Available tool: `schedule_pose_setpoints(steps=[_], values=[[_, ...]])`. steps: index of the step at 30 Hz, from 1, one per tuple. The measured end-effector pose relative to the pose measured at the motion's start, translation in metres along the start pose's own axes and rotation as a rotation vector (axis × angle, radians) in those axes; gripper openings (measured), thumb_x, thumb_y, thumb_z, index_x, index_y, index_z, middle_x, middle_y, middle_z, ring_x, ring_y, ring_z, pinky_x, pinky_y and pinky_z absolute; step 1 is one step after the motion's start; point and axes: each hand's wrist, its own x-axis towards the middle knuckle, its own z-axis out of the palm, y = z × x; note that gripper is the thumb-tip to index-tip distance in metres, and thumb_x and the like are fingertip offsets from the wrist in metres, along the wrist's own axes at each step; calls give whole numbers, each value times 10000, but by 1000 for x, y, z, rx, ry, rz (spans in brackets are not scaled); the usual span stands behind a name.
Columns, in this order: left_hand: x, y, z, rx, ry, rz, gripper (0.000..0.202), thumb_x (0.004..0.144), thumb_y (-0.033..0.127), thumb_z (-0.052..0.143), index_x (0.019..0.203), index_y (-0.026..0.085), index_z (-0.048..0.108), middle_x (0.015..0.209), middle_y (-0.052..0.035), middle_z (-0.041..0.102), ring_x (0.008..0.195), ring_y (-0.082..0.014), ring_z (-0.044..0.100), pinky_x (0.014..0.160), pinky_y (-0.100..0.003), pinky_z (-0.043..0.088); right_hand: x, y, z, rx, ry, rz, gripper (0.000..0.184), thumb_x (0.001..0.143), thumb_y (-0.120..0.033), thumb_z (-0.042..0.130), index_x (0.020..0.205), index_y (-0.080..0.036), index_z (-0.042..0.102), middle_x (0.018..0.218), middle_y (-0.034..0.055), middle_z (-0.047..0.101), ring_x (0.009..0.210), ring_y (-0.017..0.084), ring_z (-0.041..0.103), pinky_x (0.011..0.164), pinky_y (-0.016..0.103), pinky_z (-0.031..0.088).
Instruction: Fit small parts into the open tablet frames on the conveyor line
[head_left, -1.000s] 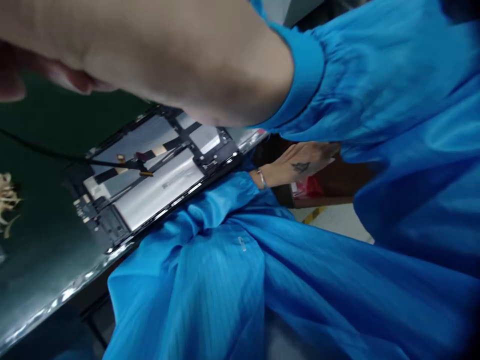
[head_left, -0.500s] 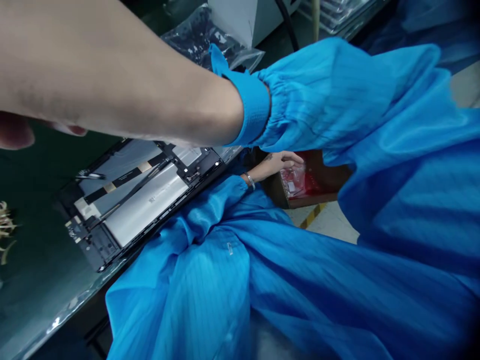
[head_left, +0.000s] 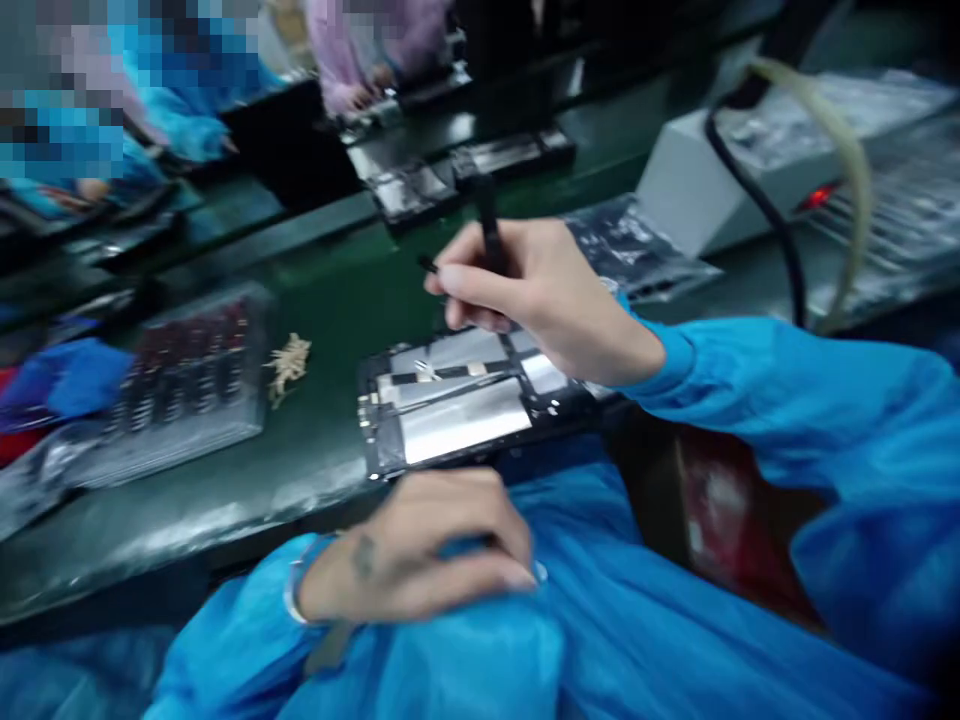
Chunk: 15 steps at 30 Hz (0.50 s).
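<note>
In my right hand (head_left: pixel 517 285), closed in a pinch, is a dark strip-like thing (head_left: pixel 491 235); blur hides its exact kind. A short black end sticks out past the thumb. This hand is above the back edge of an opened tablet (head_left: pixel 465 430), which lies on the green bench with its silver battery and black ribbon cables exposed. My left hand (head_left: pixel 427 545) is in front of the bench edge, over my blue smock. Its fingers are bent and thumb and forefinger come together, with a tiny pale spot at their tips that I cannot make out.
Left of the tablet are a pile of small tan pieces (head_left: pixel 289 365), a clear tray (head_left: pixel 251 420) of parts and a blue bag (head_left: pixel 71 385). A plastic bag (head_left: pixel 637 240) and a grey box (head_left: pixel 682 185) are at right. Co-workers sit across the bench.
The view has swung up and left. My right arm, stretched across to the left before, is drawn back over the tablet. My left hand has come from beside the red-lined box to my lap.
</note>
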Motion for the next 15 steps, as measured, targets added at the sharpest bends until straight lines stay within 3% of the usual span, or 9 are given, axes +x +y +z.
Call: schedule_pose_setpoints(steps=[1, 3, 5, 7, 8, 11, 15], values=[[-10, 3, -26, 227, 200, -16, 125, 1009, 287, 641, 896, 245, 677, 754, -11, 723, 649, -138, 651, 584, -284, 523, 2, 6, -1, 15, -19, 4, 168, 964, -178, 690, 803, -152, 650, 656, -43, 657, 535, 35, 492, 484, 177, 368], [-13, -10, -84, 631, 466, -103, 235, 1009, 293, 620, 781, 243, 649, 643, 20, 650, 555, -131, 577, 519, -280, 428, 5, 19, -4, 59, -14, 76, 186, 923, -281, 759, 806, -161, 677, 677, -5, 664, 540, 61, 487, 488, 216, 357], [4, -39, -143, 805, 597, -185, 231, 992, 290, 622, 777, 226, 675, 681, 6, 678, 613, -150, 597, 586, -278, 439, 9, 31, -7, 79, -5, 156, 200, 894, -331, 790, 826, -165, 703, 693, 19, 667, 553, 78, 483, 508, 239, 352], [35, -76, -195, 765, 654, -473, 144, 958, 190, 633, 832, 192, 703, 815, -25, 729, 783, -166, 640, 783, -286, 506, 12, 41, -10, 88, 18, 217, 208, 879, -354, 802, 849, -165, 719, 715, 31, 671, 575, 88, 487, 528, 250, 350], [53, -94, -217, 730, 649, -550, 137, 976, 184, 616, 882, 171, 715, 876, -40, 742, 831, -163, 647, 859, -298, 520, 14, 46, -12, 92, 35, 243, 214, 873, -362, 809, 857, -165, 725, 723, 34, 671, 583, 91, 489, 534, 251, 347], [106, -143, -262, 642, 681, -710, 193, 1033, 280, 604, 1015, 115, 704, 992, -75, 730, 889, -168, 673, 915, -359, 570, 17, 59, -20, 105, 78, 307, 234, 856, -380, 829, 871, -164, 739, 724, 35, 665, 592, 94, 489, 536, 250, 336], [152, -183, -287, 541, 742, -787, 389, 1014, 410, 668, 1294, 144, 626, 1285, -111, 645, 1130, -235, 665, 976, -448, 598, 16, 64, -26, 108, 98, 366, 249, 867, -407, 827, 891, -172, 747, 729, 35, 667, 588, 93, 481, 536, 250, 340]])
